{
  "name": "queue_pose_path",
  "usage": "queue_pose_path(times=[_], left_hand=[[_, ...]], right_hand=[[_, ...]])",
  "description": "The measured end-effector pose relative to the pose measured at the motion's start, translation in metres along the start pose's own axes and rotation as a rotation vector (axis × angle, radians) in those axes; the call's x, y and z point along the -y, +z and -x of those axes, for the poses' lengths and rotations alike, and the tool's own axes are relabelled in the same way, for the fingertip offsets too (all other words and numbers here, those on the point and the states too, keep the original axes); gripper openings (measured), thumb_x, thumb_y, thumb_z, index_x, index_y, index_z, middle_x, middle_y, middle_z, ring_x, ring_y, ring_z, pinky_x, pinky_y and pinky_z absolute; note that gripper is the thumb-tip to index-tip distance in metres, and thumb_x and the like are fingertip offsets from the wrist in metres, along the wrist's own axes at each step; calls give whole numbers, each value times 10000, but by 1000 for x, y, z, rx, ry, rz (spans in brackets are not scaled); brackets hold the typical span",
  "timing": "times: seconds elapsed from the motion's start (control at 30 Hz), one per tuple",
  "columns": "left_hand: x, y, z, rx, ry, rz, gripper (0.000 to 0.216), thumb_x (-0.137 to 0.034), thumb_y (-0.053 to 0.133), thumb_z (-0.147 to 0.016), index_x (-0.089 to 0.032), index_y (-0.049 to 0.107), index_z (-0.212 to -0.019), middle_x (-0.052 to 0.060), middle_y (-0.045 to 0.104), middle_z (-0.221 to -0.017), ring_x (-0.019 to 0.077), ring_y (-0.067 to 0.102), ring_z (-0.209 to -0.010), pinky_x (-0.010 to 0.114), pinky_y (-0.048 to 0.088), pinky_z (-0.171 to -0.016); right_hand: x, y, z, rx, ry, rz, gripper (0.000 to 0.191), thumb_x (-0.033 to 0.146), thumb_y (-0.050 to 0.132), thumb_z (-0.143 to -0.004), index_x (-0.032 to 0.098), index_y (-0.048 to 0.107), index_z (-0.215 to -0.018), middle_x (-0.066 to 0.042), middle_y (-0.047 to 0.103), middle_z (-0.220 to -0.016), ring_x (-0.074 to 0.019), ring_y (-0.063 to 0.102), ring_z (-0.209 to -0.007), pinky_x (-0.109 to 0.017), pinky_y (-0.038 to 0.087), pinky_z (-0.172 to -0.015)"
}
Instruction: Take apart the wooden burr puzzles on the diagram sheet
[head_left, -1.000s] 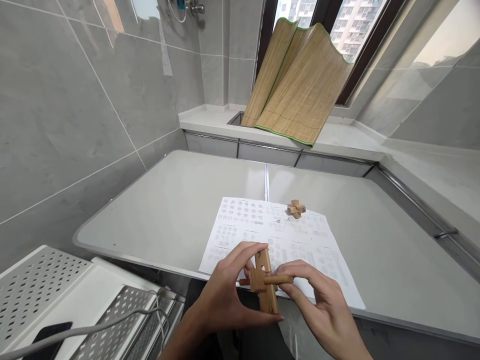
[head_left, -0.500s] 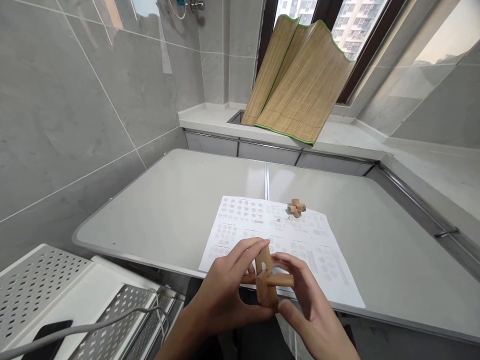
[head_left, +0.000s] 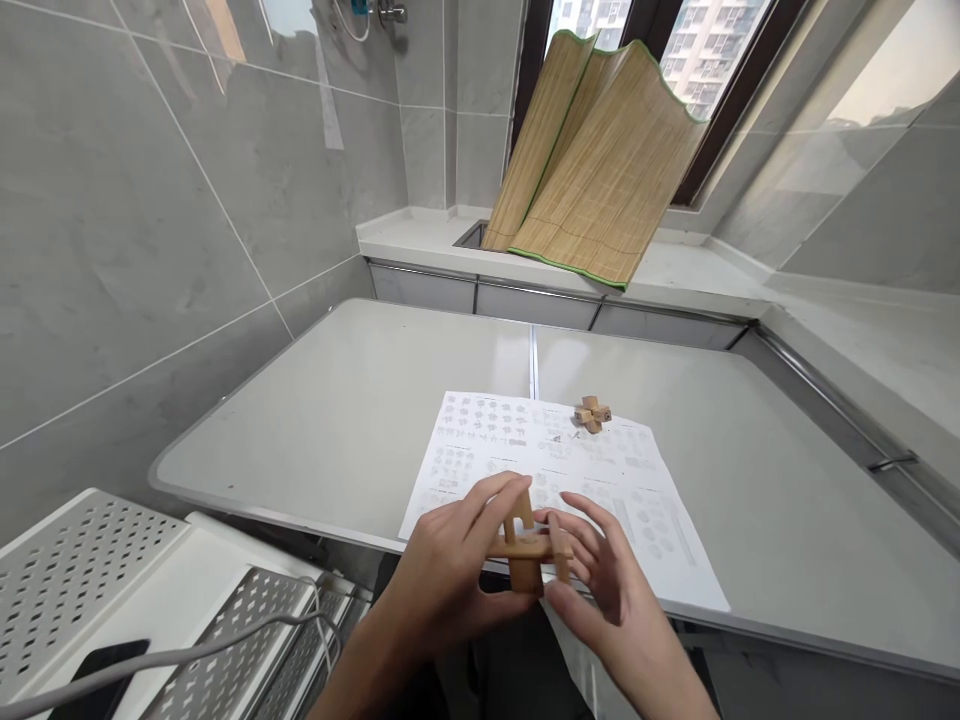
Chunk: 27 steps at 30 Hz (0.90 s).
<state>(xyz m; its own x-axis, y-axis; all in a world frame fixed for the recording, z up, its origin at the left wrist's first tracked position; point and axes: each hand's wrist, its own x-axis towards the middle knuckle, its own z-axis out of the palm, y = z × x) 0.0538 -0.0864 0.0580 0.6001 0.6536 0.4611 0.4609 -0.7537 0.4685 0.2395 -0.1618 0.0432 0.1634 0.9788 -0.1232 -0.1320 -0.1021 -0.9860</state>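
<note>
The left hand (head_left: 450, 570) and the right hand (head_left: 607, 590) are close together, just past the near edge of the table (head_left: 337, 420), and both are holding the same wooden puzzle (head_left: 529, 548). The left hand has its thumb underneath and its fingers curled over the top, so it looks like the hand that keeps the puzzle steady. The right hand pinches the other side with its fingertips, and its other fingers are spread out, maybe so they stay out of the way of the sticks. The puzzle is up in the air between the two hands, not resting on anything. It is made of light brown wooden sticks that cross each other. One stick lies flat from side to side, and shorter ones stand up through it, so it looks a bit like a plus sign. How the sticks lock together in the middle is hidden by the fingers. On the table, right behind the hands, lies a paper sheet (head_left: 570, 480) with lots of small drawings, flat and facing the person, so it is easy to look at. A small wooden cross (head_left: 592, 414) sits on the far edge of the sheet, well apart from the hands. A bamboo mat (head_left: 600, 160) leans on the window behind the table.
</note>
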Motion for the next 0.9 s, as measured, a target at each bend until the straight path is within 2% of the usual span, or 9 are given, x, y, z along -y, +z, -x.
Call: queue_pose_path(times=[0.13, 0.23, 0.33, 0.5, 0.6, 0.7, 0.77, 0.8, 0.9], left_hand=[[12, -2, 4, -24, -59, -40, 913, -320, 829, -796, -256, 345, -1568, 152, 596, -1491, 328, 628, -1344, 381, 602, -1011], [18, -2, 6, -37, -106, -48, 900, -318, 847, -782, -252, 377, -1546, 147, 596, -1490, 320, 641, -1323, 375, 605, -1009], [22, 0, 9, -47, -125, -52, 903, -330, 860, -778, -250, 384, -1541, 144, 587, -1499, 318, 641, -1319, 385, 604, -1018], [26, 5, 14, -43, -134, -40, 959, -334, 877, -765, -275, 358, -1569, 141, 575, -1515, 321, 645, -1313, 388, 619, -991], [28, 8, 16, -56, -156, -17, 970, -347, 894, -753, -285, 368, -1565, 132, 574, -1513, 313, 640, -1316, 396, 611, -1013], [27, 9, 15, -51, -172, 15, 967, -372, 911, -734, -279, 402, -1550, 126, 578, -1502, 315, 616, -1342, 398, 605, -1021], [24, 8, 13, -28, -176, 52, 963, -399, 921, -723, -276, 423, -1538, 123, 582, -1488, 314, 612, -1338, 395, 606, -1013], [22, 7, 12, -13, -178, 79, 963, -413, 924, -720, -276, 429, -1535, 122, 584, -1480, 310, 620, -1318, 389, 610, -996], [15, 5, 6, 31, -182, 168, 965, -468, 923, -721, -278, 442, -1535, 127, 585, -1459, 272, 681, -1144, 365, 624, -906]], right_hand=[[-1, -24, -13, -28, 0, 53, 710, 569, 762, -883, 335, 461, -1483, -118, 628, -1454, -291, 631, -1295, -429, 531, -1053], [-16, -40, -28, -113, -45, 333, 766, 545, 819, -832, 316, 480, -1480, -120, 599, -1485, -330, 608, -1301, -485, 504, -1075], [-42, -51, -41, -179, -179, 616, 783, 533, 807, -838, 276, 480, -1501, -138, 562, -1508, -381, 531, -1371, -559, 444, -1125], [-88, -62, -56, -173, -379, 898, 597, 536, 667, -938, 276, 530, -1459, -143, 551, -1478, -398, 483, -1392, -575, 491, -1070], [-99, -64, -58, -179, -452, 1005, 547, 556, 603, -979, 277, 540, -1446, -157, 536, -1478, -413, 473, -1389, -607, 484, -1066], [-85, -59, -52, -178, -516, 981, 531, 570, 586, -994, 291, 547, -1444, -152, 511, -1518, -422, 458, -1413, -627, 465, -1085], [-64, -53, -44, -117, -519, 866, 486, 517, 568, -1025, 317, 532, -1466, -123, 488, -1561, -379, 464, -1432, -555, 484, -1097], [-53, -49, -40, -42, -512, 793, 453, 477, 555, -1043, 327, 529, -1470, -109, 520, -1536, -342, 522, -1388, -498, 510, -1076], [-22, -39, -32, 146, -521, 643, 322, 414, 561, -1058, 301, 608, -1355, -87, 685, -1278, -253, 684, -1067, -373, 565, -929]])
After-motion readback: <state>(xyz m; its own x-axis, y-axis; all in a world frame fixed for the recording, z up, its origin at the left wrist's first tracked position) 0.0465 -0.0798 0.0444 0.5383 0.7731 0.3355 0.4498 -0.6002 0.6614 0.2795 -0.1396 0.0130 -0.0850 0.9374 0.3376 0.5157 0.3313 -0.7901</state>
